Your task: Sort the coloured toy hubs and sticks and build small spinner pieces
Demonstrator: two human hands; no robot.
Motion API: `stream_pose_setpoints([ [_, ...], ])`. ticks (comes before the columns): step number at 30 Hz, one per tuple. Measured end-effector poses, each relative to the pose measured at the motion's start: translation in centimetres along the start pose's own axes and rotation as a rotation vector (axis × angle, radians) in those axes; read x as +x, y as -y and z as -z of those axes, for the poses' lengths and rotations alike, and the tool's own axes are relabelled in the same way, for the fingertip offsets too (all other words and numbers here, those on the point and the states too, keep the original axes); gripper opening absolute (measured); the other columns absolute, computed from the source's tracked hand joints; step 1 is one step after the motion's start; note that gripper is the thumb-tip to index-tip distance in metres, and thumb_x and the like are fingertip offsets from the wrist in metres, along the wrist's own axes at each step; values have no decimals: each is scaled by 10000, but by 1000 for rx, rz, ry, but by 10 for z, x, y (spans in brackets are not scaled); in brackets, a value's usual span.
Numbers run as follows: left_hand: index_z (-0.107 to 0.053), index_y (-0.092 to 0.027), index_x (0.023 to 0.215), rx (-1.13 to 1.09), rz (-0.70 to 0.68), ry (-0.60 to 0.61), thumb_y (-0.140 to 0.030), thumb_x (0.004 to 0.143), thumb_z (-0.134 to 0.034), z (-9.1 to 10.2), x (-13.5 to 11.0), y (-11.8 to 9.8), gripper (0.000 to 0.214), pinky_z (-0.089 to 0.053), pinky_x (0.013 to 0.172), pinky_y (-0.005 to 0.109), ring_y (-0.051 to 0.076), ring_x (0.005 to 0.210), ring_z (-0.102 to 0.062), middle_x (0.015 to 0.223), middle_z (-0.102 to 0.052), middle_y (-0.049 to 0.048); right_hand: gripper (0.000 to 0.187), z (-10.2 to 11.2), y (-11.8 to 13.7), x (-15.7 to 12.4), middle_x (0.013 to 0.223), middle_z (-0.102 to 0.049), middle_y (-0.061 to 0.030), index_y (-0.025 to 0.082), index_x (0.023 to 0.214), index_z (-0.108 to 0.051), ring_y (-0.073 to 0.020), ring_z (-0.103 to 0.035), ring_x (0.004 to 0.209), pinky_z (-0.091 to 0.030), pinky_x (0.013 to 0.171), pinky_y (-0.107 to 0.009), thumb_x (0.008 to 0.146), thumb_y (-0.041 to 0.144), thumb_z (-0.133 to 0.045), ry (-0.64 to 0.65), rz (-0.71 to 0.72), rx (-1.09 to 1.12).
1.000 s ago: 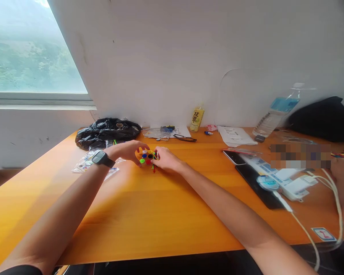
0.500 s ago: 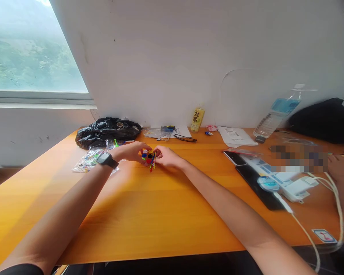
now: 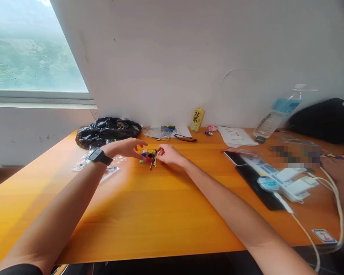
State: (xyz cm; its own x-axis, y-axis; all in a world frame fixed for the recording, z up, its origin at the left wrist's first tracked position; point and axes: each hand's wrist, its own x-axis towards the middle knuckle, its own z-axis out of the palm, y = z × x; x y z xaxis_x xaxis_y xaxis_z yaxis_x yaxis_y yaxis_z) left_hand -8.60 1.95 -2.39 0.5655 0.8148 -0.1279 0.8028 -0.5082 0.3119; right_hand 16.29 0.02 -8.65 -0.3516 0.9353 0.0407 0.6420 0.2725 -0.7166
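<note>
In the head view, we saw two bare arms reaching across a yellow-brown wooden table (image 3: 149,214) to a small cluster of round pots with coloured tops (image 3: 145,156), among them white, yellow, blue, black and red. The pots stood on the far part of the table, between the two hands. We saw the left hand (image 3: 129,148) just left of them, its thumb and fingers spread wide with nothing between them; we could not tell whether the thumb touched a pot. A dark square watch (image 3: 96,155) was on that wrist, above a clear plastic bag of small coloured pieces (image 3: 84,162).

We saw the right hand (image 3: 168,155) at the right side of the pots, its fingers drawn narrow on a bundle of thin coloured sticks (image 3: 153,162). Their yellow, blue and red lengths slanted toward the near side, in front of the pots.

Farther back on the left we noticed a crumpled black plastic bag (image 3: 107,131), and near the wall a yellow-labelled bottle (image 3: 197,120). To the right we saw a white power strip (image 3: 294,191) and another person's hand (image 3: 336,175).
</note>
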Motion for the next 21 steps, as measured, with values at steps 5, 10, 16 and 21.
stream_pose_setpoints([
  [5,-631,-212,1462,50,159,-44,-660,839,-707,30,-21,36,770,-526,805,253,261,1020,-735,1281,-758,107,426,0,12,-8,1004,-709,-62,180,1085,-655,-204,-678,892,-517,755,-286,788,426,-833,82,102,-80],
  [10,-647,-168,1429,54,285,-17,-534,843,-766,50,-48,70,701,-510,774,218,231,991,-716,1276,-756,85,922,-2,20,-24,1535,-506,-208,201,1474,-524,-403,-450,1455,-451,1118,-503,717,615,-850,226,185,-250],
  [16,-618,-194,1445,21,346,-80,-551,888,-737,59,-66,86,673,-508,736,193,180,929,-685,1196,-771,52,1067,-26,5,-27,1775,-11,-205,126,1714,-114,-379,13,1646,-92,1318,-555,948,757,-505,258,200,-313],
  [21,-753,-142,1138,3,379,-156,-677,780,-808,57,-70,102,646,-432,605,163,127,748,-595,913,-774,13,824,-46,3,-18,1768,-66,-207,51,1698,-150,-298,-34,1653,-64,1335,-490,1077,576,-282,139,228,-346],
])
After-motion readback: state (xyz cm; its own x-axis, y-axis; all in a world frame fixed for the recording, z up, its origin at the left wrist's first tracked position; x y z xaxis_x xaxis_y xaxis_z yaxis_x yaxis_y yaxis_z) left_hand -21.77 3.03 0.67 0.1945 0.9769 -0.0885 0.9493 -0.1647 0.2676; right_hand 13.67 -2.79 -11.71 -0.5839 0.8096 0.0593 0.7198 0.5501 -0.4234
